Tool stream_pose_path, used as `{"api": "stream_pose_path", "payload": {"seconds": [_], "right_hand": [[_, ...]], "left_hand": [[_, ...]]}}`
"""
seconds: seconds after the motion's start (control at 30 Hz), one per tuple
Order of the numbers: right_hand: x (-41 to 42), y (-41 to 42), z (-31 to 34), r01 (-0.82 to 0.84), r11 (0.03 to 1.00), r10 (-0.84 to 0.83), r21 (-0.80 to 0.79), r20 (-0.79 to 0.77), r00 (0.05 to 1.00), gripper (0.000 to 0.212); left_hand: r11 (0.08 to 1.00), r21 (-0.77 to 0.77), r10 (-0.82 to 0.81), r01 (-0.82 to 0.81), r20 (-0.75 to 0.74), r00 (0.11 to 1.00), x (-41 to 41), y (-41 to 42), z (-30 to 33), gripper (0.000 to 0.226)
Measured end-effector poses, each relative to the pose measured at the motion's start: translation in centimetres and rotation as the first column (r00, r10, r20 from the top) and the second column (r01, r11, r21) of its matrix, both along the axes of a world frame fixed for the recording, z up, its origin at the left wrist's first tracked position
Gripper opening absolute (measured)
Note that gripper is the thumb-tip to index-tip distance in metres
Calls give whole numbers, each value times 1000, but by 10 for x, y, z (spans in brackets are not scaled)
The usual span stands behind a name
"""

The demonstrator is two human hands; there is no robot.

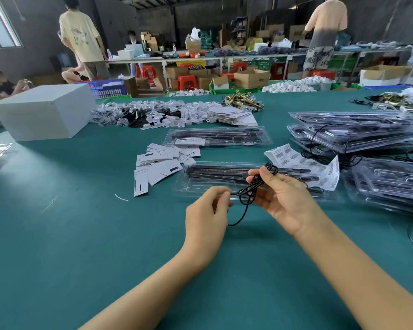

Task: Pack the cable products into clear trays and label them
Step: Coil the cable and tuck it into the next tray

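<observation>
Cable (249,189) work sits on a wide green table (81,222) in a dim warehouse with shelving and cartons behind. Clear tray (215,184) lies just beyond both hands. Right hand (281,198) grips the coiled black cable; left hand (208,210) pinches its loose end. Tray contents blur.

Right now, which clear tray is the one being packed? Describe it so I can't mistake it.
On the green table, find the barcode label sheet near the middle. The open tray lies just left of it, directly behind both hands winding the black cable. Unlike the tray farther back, it has no white card inside.
</observation>
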State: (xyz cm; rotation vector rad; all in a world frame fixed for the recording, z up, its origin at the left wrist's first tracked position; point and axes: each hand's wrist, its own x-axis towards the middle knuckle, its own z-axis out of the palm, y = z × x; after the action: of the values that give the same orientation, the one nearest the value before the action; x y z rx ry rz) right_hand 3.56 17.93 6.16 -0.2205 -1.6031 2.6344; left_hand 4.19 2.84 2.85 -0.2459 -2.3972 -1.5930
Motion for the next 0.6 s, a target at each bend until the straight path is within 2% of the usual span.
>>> {"api": "stream_pose_path", "payload": {"seconds": [0.07,0.1,0.17,0.23,0.27,0.3,0.33,0.4,0.47,0.6], "right_hand": [[0,1,-1,-16,1000,16,6,4,1000,19],[0,1,-1,-28,1000,28,7,7,1000,19],[1,0,-2,-56,998,56,25,12,998,20],[1,-1,-5,-77,996,76,48,27,997,20],[1,-1,-5,-81,995,79,54,39,996,19],[0,-1,-6,-83,995,80,58,52,995,19],[0,-1,-6,-84,995,80,60,65,995,19],[0,0,-5,-86,994,80,65,87,993,19],[-1,1,-5,-85,994,78,73,97,992,19],[-1,1,-6,-89,992,82,84,88,993,18]], "left_hand": [[955,291,11,-62,175,985,-1,1,4,6],[895,429,13,-124,252,968,-3,1,6,5],[710,662,-55,-240,392,918,-6,-1,12,20],[564,769,-148,-301,453,879,-7,-4,17,24],[541,786,-174,-299,453,875,-6,-4,19,23],[551,786,-181,-279,440,880,-4,-3,20,19],[599,764,-164,-239,410,897,-2,-2,20,16],[753,649,-111,-111,291,950,3,0,19,15],[855,518,-123,25,156,980,7,3,18,18],[891,414,-227,187,50,973,9,3,16,21]]}}
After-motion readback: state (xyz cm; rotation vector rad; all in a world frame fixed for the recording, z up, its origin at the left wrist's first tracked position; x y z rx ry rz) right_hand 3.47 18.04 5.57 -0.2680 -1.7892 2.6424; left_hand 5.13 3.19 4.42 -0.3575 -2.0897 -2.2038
